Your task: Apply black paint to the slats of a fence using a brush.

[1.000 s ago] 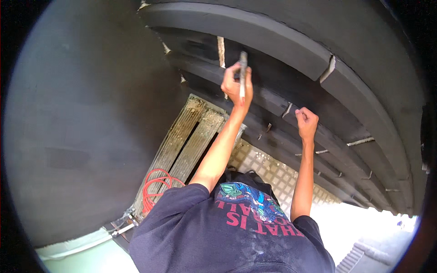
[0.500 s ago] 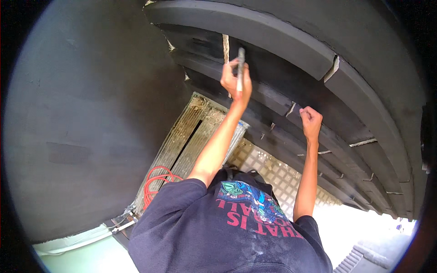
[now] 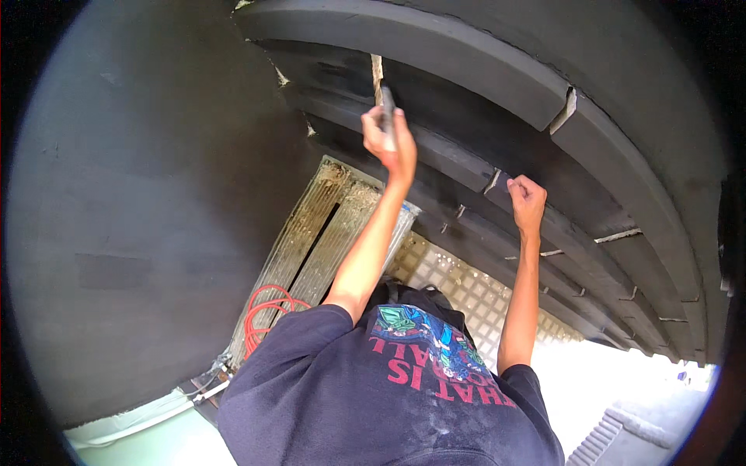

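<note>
Brush-like tool, one, at 12 o'clock, tip upward, gripped in curled fingers of left hand. Tip beside one of several pale gaps across dark curved ribs; contact cannot be told. Right hand, 3 o'clock: fingers curled closed, near ribs. Two weathered boards, 9 o'clock; one red cord coil, 8 o'clock.

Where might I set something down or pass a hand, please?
Possibly on the middle of the ridged planks, between the debris and the red cable; you might reach between the left hand and right hand. It is crowded at the pale strip beside the brush-like tool.
</note>
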Motion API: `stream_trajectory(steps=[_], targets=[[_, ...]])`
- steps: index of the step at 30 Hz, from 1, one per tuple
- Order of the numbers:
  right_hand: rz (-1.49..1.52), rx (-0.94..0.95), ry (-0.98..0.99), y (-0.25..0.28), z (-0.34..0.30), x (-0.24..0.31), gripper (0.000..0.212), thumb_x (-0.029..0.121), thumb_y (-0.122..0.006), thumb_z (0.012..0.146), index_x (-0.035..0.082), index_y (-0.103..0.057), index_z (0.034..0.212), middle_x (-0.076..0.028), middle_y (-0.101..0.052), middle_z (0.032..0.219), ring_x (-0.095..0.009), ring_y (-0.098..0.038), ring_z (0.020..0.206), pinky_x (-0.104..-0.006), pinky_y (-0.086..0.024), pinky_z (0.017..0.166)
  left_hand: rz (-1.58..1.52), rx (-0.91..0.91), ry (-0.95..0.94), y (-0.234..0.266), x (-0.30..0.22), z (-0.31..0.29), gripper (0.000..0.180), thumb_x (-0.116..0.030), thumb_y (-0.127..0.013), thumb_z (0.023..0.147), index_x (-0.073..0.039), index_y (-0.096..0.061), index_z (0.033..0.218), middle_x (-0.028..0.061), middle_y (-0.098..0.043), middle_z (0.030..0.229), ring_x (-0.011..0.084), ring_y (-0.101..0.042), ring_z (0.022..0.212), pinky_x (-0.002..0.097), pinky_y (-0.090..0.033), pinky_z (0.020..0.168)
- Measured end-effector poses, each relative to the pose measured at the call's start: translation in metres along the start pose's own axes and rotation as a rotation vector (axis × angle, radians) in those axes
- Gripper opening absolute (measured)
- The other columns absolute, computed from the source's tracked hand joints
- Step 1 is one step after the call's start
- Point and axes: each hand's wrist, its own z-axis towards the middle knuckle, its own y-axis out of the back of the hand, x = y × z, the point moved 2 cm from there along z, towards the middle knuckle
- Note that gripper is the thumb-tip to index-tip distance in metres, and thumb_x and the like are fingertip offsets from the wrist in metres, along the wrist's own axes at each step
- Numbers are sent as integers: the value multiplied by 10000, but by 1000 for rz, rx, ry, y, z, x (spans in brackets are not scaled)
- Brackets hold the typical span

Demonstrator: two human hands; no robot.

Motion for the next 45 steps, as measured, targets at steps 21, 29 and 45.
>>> stream_trajectory(steps=[21,29,45], targets=[[12,-21,-9,3,-1,-4,301,113,-693,917,-1,-536,687,34,-305,586,-67,-280,583,-318,-233,514,-45,-24,-256,-9,-19,50,225,-41,-788,855,21,-646,1018,138,-711,1004,294,-683,868,390,-532,795],[7,-17,-22,-1,1,-8,292,104,-704,910,-3,-539,694,15,-282,593,-69,-279,574,-327,-232,508,25,-10,-285,-21,-36,31,245,-69,-827,819,10,-666,987,166,-747,1018,349,-726,884,419,-555,805],[-6,-9,-26,5,-3,-7,284,111,-696,919,-4,-557,700,12,-286,585,-71,-274,575,-325,-234,513,-312,388,-69,-22,-76,-34,190,-7,-810,849,25,-681,984,123,-751,927,165,-720,787,283,-551,682]])
